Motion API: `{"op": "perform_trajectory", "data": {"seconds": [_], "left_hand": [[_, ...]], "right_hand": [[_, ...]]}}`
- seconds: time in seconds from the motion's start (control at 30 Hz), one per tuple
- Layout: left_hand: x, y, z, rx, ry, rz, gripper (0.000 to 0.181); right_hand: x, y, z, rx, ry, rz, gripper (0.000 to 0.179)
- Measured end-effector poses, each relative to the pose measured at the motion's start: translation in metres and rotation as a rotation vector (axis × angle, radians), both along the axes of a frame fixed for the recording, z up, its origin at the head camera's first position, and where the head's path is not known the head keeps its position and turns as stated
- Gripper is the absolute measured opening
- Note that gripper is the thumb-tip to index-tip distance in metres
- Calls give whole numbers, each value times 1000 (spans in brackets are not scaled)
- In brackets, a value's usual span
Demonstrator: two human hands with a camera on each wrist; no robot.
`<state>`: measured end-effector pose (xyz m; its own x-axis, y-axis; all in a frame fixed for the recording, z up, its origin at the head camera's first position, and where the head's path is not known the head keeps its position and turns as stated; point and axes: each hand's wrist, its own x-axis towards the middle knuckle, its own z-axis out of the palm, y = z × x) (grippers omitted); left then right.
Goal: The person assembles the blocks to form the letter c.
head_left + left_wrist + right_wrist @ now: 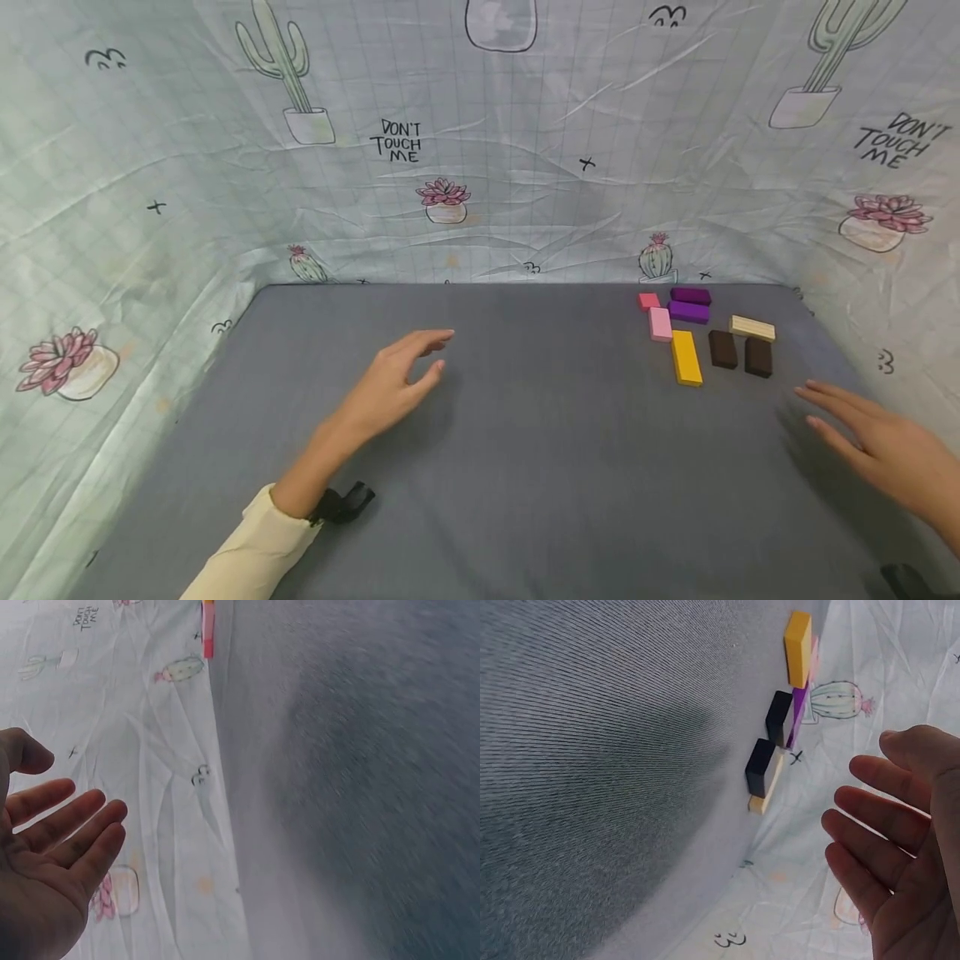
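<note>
My left hand (390, 379) hovers over the left-middle of the grey table (525, 467), its fingers relaxed and holding nothing. At the right side my right hand (885, 446) is held with loosely straight fingers, just in front of a group of blocks and apart from them. Nearest to it are two dark brown blocks (758, 357). A pale wooden block (752, 327) lies behind these. Further left is a long yellow block (686, 358), with a pink block (660, 324) and a small coral-red block (648, 302) beyond it. Two purple blocks (688, 312) lie side by side at the back.
A pale cloth (510, 167) printed with cacti and words rises behind the table and along both sides. The blocks lie near the table's back right corner. A black strap (345, 504) hangs at the left wrist, by a cream sleeve (258, 542).
</note>
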<state>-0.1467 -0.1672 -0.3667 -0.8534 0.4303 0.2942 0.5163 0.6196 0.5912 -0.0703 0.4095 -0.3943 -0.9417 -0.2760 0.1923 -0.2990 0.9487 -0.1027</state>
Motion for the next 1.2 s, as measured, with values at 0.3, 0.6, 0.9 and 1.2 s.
{"op": "perform_trajectory", "data": {"seconds": [0.3, 0.6, 0.9, 1.2], "left_hand": [[-12, 29, 0, 35, -26, -97, 43], [-27, 56, -4, 19, -79, -179, 42], [-41, 83, -4, 8, -90, -252, 43], [-48, 107, -5, 1, -90, -305, 43]], "right_hand": [[-16, -5, 1, -39, -33, 38, 42], [-27, -8, -5, -54, -62, 65, 39], [-37, -10, -4, -78, -66, 69, 38], [-38, -10, 1, -60, -93, 47, 37]]}}
